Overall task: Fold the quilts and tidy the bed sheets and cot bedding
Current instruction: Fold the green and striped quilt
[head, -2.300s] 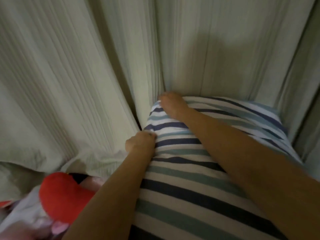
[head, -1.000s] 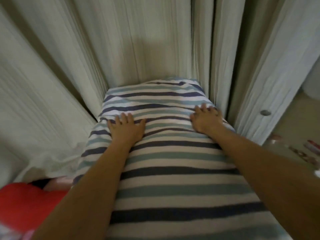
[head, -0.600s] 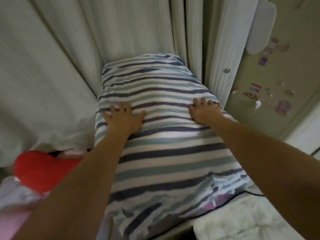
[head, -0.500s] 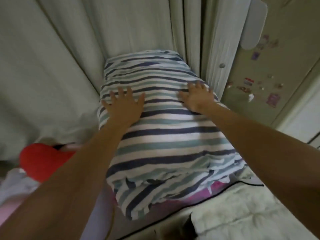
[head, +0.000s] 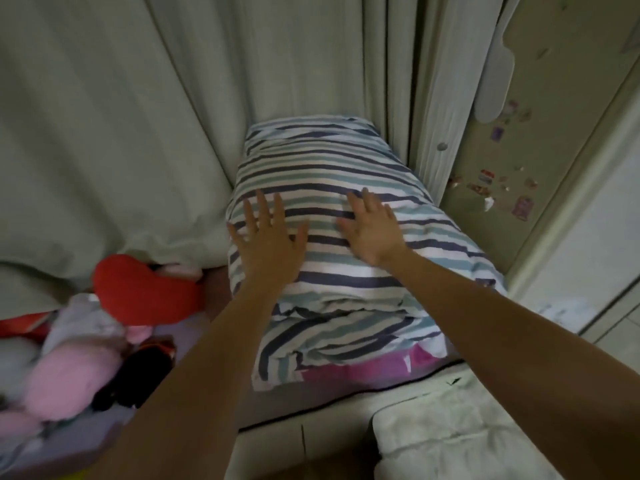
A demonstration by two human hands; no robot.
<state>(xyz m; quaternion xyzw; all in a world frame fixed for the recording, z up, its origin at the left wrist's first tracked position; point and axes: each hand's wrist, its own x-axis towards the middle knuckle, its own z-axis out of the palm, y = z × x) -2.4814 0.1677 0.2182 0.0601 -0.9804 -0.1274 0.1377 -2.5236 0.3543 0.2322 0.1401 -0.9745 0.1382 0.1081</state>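
Note:
A folded quilt (head: 332, 161) with navy, teal and white stripes lies in a thick stack against the pale curtain, its loose layers showing at the near end. My left hand (head: 268, 240) is spread flat, fingers straight, over the quilt's left side. On the middle of the quilt my right hand (head: 372, 228) lies flat with the palm down. Neither hand grips the cloth. A pink sheet (head: 367, 370) shows under the quilt's near edge.
Pale curtains (head: 138, 116) hang behind and to the left. A red cushion (head: 142, 289) and pink soft toys (head: 69, 372) lie at the left. A white padded cover (head: 460, 441) lies at the lower right. A sticker-covered cabinet side (head: 540, 168) stands at the right.
My view has pulled back, so the quilt's near end and the bed edge show. Both hands have slid forward over the quilt and stay flat, fingers more spread.

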